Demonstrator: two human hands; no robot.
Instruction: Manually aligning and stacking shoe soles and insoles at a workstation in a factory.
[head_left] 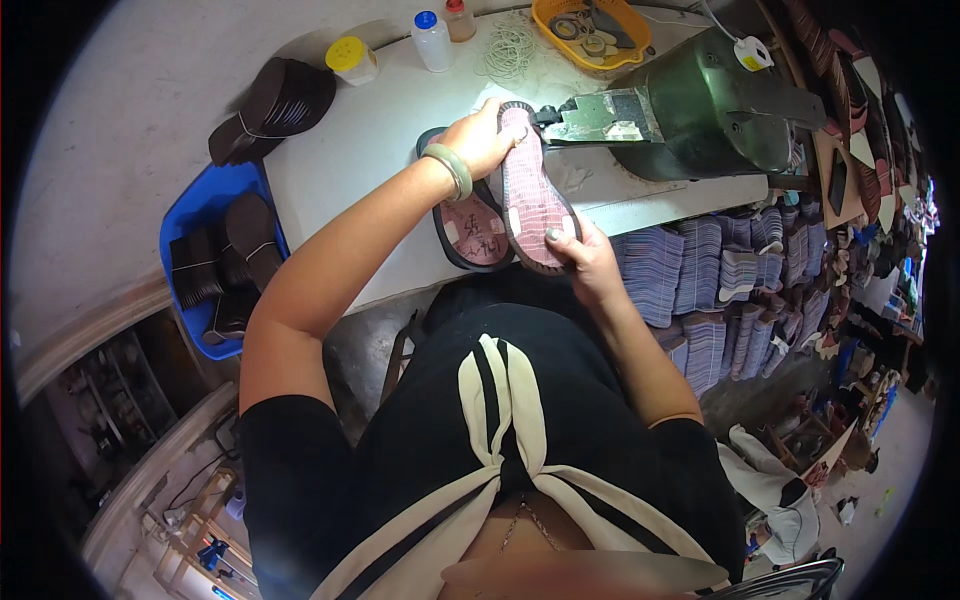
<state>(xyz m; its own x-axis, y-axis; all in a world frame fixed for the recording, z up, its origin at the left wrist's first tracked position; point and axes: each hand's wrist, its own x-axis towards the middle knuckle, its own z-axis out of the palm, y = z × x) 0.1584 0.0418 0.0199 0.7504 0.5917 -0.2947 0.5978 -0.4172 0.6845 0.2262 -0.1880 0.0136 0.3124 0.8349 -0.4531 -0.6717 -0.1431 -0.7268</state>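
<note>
Both my hands hold a pink, dark-edged shoe sole (538, 200) over the white table (350, 180). My left hand (478, 140), with a pale bangle on the wrist, grips the narrow far end. My right hand (594, 262) pinches the wide near end, thumb on top. The sole's far tip lies against or close beside the small black head (547, 116) of a green machine (700, 110); whether they touch I cannot tell. Under and left of it, a second similar sole (472, 232) with dark handwriting rests on the table, partly covered by my left hand.
At the left are a blue crate (180, 215) of dark soles and a banded sole bundle (285, 105). Along the back stand a yellow-lidded jar (352, 62), a blue-capped bottle (431, 42), rubber bands (508, 52) and a yellow basket (585, 50). Striped soles (700, 265) are stacked right, below the tabletop.
</note>
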